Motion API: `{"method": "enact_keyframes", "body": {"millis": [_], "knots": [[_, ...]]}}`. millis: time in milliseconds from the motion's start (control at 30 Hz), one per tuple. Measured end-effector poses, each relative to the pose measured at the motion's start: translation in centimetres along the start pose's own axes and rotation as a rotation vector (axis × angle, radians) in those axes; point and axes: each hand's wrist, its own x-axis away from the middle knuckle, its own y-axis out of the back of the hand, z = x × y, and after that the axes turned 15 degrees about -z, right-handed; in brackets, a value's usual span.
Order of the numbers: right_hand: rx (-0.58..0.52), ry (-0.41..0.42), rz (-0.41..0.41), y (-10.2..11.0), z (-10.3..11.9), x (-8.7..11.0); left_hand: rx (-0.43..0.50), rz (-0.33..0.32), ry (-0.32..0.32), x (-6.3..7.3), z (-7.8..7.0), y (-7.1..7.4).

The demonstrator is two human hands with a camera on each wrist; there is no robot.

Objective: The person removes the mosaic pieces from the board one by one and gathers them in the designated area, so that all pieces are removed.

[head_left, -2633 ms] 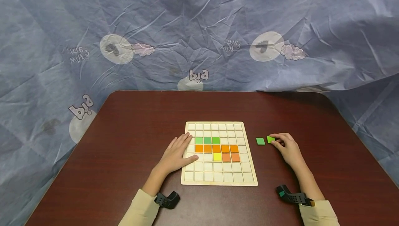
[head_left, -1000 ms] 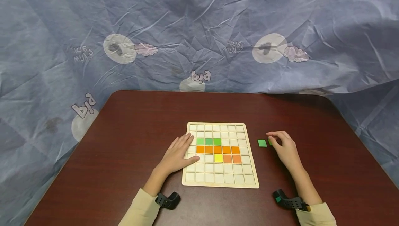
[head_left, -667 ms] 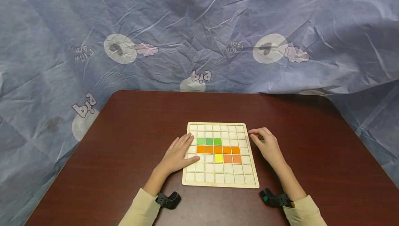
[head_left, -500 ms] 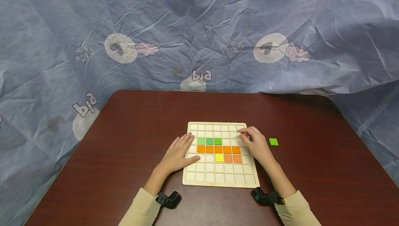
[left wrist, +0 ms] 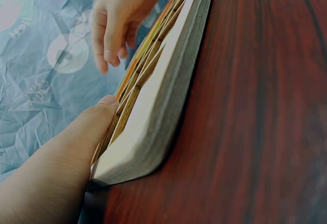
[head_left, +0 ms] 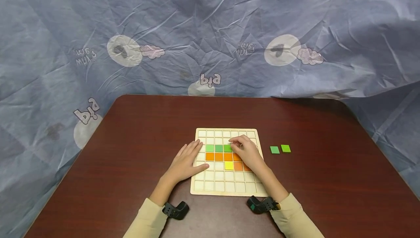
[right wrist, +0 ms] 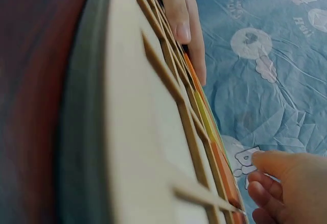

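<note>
A square wooden grid board lies on the dark table. My left hand rests flat on its left edge, fingers spread. Over the board's right half, my right hand has its thumb and index fingertips at the right edge of a darker green tile. No tile shows between its loosely curved fingers in the left wrist view. Left of that tile sit a teal-green tile and a light green tile. Orange tiles line the row below, partly covered by the right hand.
Two loose tiles, one medium green and one bright green, lie on the table right of the board. A yellow tile and salmon-orange tiles sit in a lower board row. A blue printed cloth hangs behind the table.
My right hand has let go of the bright green tile on the table and moved left over the board to the darker green tile. My left hand stays on the board's edge.
</note>
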Motion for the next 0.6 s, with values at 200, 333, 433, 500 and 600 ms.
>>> {"method": "enact_keyframes", "body": {"millis": [200, 333, 433, 500, 600], "knots": [[0.011, -0.001, 0.03, -0.5, -0.46, 0.28, -0.004, 0.004, 0.004, -0.09, -0.01, 0.09], [0.024, -0.002, 0.042, -0.68, -0.6, 0.31, -0.006, -0.002, 0.003, -0.02, 0.06, 0.04], [0.032, -0.015, 0.048, -0.73, -0.61, 0.36, -0.002, -0.008, -0.001, 0.04, 0.02, 0.01], [0.04, -0.024, 0.055, -0.68, -0.62, 0.42, 0.002, -0.009, -0.005, 0.04, -0.03, -0.03], [0.042, -0.022, 0.057, -0.65, -0.53, 0.42, 0.003, -0.006, 0.0, 0.0, -0.01, -0.03]]}}
